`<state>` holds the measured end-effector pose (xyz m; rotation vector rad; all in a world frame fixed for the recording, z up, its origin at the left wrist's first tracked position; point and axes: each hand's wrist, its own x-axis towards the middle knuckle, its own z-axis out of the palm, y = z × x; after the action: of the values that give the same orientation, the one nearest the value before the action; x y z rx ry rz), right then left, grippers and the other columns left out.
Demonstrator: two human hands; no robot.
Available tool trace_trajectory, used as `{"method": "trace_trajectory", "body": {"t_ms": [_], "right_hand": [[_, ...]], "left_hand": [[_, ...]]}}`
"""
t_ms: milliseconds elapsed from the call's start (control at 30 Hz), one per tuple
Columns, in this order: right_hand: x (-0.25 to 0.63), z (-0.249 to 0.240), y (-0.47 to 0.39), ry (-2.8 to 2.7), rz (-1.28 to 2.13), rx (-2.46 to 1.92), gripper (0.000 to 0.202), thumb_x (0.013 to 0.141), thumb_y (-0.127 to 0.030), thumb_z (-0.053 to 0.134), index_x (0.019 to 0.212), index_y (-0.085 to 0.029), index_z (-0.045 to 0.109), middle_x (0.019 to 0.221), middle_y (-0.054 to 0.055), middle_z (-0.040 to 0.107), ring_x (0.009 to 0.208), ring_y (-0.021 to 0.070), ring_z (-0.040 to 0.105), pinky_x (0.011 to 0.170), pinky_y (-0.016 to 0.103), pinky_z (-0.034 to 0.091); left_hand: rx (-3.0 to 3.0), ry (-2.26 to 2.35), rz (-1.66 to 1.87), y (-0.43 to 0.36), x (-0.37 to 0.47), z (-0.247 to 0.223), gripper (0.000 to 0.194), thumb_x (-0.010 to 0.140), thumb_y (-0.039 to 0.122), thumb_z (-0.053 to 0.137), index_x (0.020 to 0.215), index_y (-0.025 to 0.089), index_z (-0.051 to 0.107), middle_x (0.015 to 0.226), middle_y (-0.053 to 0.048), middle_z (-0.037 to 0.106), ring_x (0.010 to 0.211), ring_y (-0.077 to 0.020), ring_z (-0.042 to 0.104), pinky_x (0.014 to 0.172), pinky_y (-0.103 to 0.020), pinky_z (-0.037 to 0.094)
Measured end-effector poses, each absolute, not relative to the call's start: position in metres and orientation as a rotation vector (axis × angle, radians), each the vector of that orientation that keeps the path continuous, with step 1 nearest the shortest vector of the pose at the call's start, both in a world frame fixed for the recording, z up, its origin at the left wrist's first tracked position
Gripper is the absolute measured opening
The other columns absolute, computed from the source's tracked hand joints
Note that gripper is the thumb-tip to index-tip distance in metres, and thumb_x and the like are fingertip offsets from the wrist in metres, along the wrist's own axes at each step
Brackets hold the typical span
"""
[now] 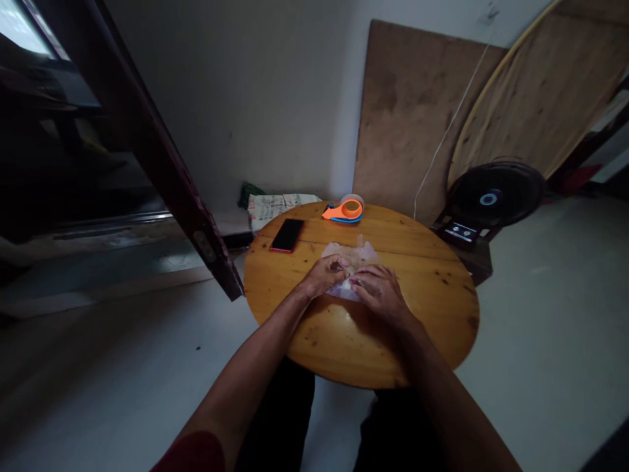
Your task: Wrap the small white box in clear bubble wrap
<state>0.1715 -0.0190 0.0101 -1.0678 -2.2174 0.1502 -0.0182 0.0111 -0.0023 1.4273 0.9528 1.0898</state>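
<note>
A crumpled, see-through plastic sheet or bag (343, 250) lies near the middle of the round wooden table (417, 328). My left hand (325, 274) rests at its left side, thumb and fingers curled together on the plastic. From the right, my right hand (381, 288) bends its fingers over the plastic, the tips close to those of the left. A small whitish patch shows between the fingertips; what it is I cannot make out. Beyond the hands sits an orange and blue tape dispenser (339, 211) with a roll of clear tape.
A dark-screened phone (287, 235) with a red edge lies at the table's left. Printed sacking (275, 204) is behind the table. A brown board (403, 111) and a large round tabletop (535, 85) lean on the wall. A black fan (496, 196) stands at right, a dark door (162, 151) at left.
</note>
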Motion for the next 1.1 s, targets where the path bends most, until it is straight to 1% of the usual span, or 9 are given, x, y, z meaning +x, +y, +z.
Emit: {"method": "trace_trajectory", "body": {"t_ms": [167,333,500,633,767,833,933,1000,1100], "right_hand": [[0.172,0.011,-0.021,-2.23,0.172,-1.062,0.022,0.088,-0.035,0.056,0.1,-0.027,0.073,0.108,0.005,0.068,0.104,0.0234,0.057,0.091,0.039,0.035],[0.171,0.012,-0.023,-2.22,0.211,-1.049,0.021,0.088,-0.033,0.056,0.098,-0.026,0.073,0.106,0.004,0.069,0.105,0.0226,0.056,0.093,0.039,0.035],[0.17,0.012,-0.023,-2.197,0.185,-1.018,0.021,0.087,-0.032,0.057,0.098,-0.026,0.073,0.106,0.006,0.068,0.105,0.023,0.055,0.093,0.039,0.036],[0.17,0.013,-0.024,-2.202,0.175,-1.025,0.02,0.087,-0.031,0.057,0.097,-0.025,0.073,0.105,0.005,0.068,0.103,0.0231,0.055,0.091,0.039,0.037],[0.169,0.014,-0.025,-2.204,0.16,-1.007,0.019,0.087,-0.029,0.056,0.096,-0.024,0.072,0.104,0.005,0.069,0.102,0.0224,0.055,0.089,0.038,0.037],[0.17,0.013,-0.024,-2.218,0.15,-0.985,0.018,0.087,-0.028,0.057,0.095,-0.024,0.072,0.103,0.005,0.069,0.102,0.0223,0.056,0.089,0.038,0.037],[0.17,0.011,-0.021,-2.221,0.132,-0.976,0.018,0.086,-0.028,0.058,0.096,-0.024,0.072,0.102,0.005,0.069,0.101,0.0222,0.056,0.088,0.038,0.037],[0.17,0.01,-0.021,-2.215,0.124,-0.977,0.018,0.086,-0.028,0.058,0.096,-0.023,0.072,0.102,0.005,0.069,0.101,0.0222,0.056,0.088,0.038,0.037],[0.17,0.01,-0.021,-2.221,0.118,-0.971,0.017,0.087,-0.027,0.057,0.094,-0.023,0.072,0.1,0.005,0.069,0.1,0.0219,0.055,0.088,0.038,0.037]], "left_hand": [[1.463,1.055,1.084,0.011,-0.03,0.006,0.027,0.065,0.03,0.071,0.085,0.014,0.062,0.081,0.0,0.06,0.072,-0.0106,0.053,0.066,-0.022,0.041],[1.583,1.119,0.879,0.014,-0.046,0.015,0.029,0.065,0.026,0.066,0.093,0.015,0.065,0.073,0.002,0.06,0.059,-0.0094,0.049,0.055,-0.02,0.036],[1.685,1.333,0.828,0.02,-0.043,0.013,0.019,0.06,0.023,0.069,0.077,0.016,0.065,0.058,0.005,0.052,0.05,-0.0086,0.043,0.048,-0.019,0.031],[1.741,1.476,0.917,0.019,-0.041,0.011,0.02,0.057,0.022,0.075,0.074,0.019,0.065,0.065,0.002,0.055,0.062,-0.0116,0.048,0.053,-0.02,0.032],[1.736,1.638,0.974,0.008,-0.059,0.018,0.034,0.056,0.032,0.08,0.081,0.018,0.062,0.08,-0.004,0.06,0.073,-0.0159,0.053,0.058,-0.021,0.035],[1.643,1.739,0.873,0.001,-0.068,0.023,0.048,0.054,0.039,0.082,0.092,0.018,0.061,0.078,-0.003,0.061,0.068,-0.0162,0.055,0.057,-0.023,0.036],[1.444,1.803,0.677,-0.005,-0.072,0.028,0.063,0.056,0.044,0.081,0.107,0.017,0.055,0.059,0.002,0.056,0.05,-0.0153,0.051,0.051,-0.025,0.035],[1.346,1.788,0.636,-0.006,-0.068,0.028,0.062,0.056,0.041,0.082,0.105,0.016,0.054,0.049,0.005,0.051,0.042,-0.0143,0.047,0.047,-0.025,0.034],[1.262,1.724,0.658,-0.005,-0.059,0.029,0.045,0.055,0.032,0.082,0.087,0.015,0.056,0.045,0.004,0.051,0.039,-0.0132,0.048,0.045,-0.024,0.035]]}}
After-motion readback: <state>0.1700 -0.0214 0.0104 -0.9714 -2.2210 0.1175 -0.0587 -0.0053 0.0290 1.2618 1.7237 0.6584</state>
